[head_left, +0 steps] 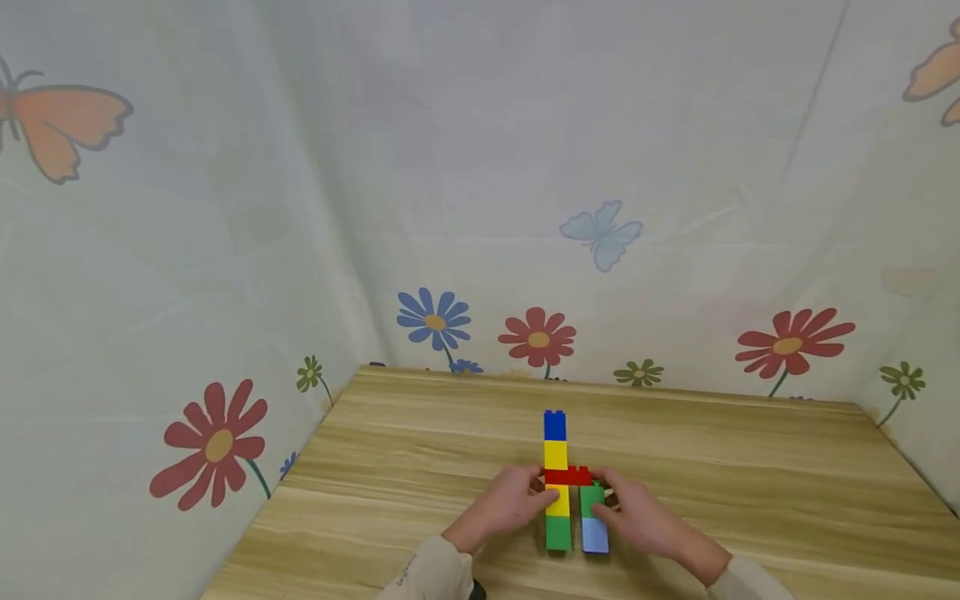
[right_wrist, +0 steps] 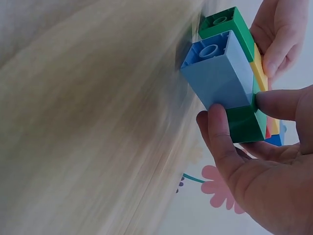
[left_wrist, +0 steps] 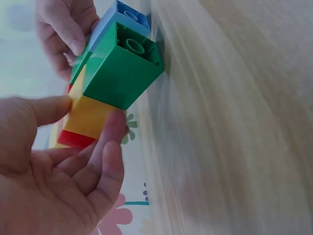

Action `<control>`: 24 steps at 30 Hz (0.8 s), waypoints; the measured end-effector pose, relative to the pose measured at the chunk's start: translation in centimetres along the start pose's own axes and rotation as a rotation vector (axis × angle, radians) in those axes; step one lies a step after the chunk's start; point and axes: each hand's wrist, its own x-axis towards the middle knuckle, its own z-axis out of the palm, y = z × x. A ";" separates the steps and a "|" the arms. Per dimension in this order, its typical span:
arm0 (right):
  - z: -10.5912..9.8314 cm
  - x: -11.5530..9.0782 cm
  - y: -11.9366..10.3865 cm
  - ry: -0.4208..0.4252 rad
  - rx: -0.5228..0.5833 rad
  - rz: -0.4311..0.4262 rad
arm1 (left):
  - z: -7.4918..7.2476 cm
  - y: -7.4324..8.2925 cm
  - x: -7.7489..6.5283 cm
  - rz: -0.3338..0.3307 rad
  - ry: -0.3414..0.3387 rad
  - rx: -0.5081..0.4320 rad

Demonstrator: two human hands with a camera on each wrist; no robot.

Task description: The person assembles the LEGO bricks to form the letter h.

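Note:
Both hands hold one joined structure of toy building bricks. Its taller column has a blue brick (head_left: 555,427) on top, then a yellow brick (head_left: 556,455), a long red brick (head_left: 576,476), a lower yellow brick (head_left: 562,506) and a green brick (head_left: 558,534). Under the red brick's right end stands a shorter column, a second green brick (head_left: 589,500) over a light blue brick (head_left: 596,536). My left hand (head_left: 513,498) pinches the lower yellow brick between thumb and fingers. The second green brick is gripped by my right hand (head_left: 637,510). Hollow undersides of both columns show in the wrist views.
A wood-grain table (head_left: 420,433) lies beneath the structure. Behind and to the left hangs a pale curtain (head_left: 465,167) printed with flowers and butterflies, meeting the table's back edge.

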 end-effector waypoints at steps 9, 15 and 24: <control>0.1 0.4 -0.1 0.002 -0.040 0.037 | -0.1 0.3 -0.1 -0.007 -0.063 0.019; -0.1 0.6 0.2 -0.009 -0.048 0.052 | 0.1 0.1 0.1 0.006 -0.067 0.037; -0.1 0.7 0.7 -0.032 -0.019 0.055 | 0.2 0.2 0.3 -0.027 -0.083 0.028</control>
